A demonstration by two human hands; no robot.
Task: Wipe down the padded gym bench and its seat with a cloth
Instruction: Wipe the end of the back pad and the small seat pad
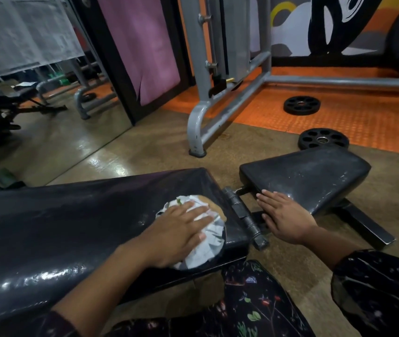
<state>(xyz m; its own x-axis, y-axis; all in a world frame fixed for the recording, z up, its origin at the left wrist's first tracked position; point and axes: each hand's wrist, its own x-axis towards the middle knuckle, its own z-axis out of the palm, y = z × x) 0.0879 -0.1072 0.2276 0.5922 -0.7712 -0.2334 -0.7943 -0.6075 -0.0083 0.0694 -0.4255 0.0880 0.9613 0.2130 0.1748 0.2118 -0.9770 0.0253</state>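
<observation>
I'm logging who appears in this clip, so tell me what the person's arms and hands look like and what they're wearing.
Both hands, left hand and right hand, are bare: no gloves, rings or watch visible. The forearms are uncovered, with dark floral-print sleeves pushed up toward the elbows.

Both hands lie flat, palms down, fingers extended: left (176,233), right (285,216).

Our left hand (176,235) presses the cloth (202,239) flat on the bench pad (60,227); our right hand (284,218) seemingly rests on the seat (315,176) edge.
</observation>
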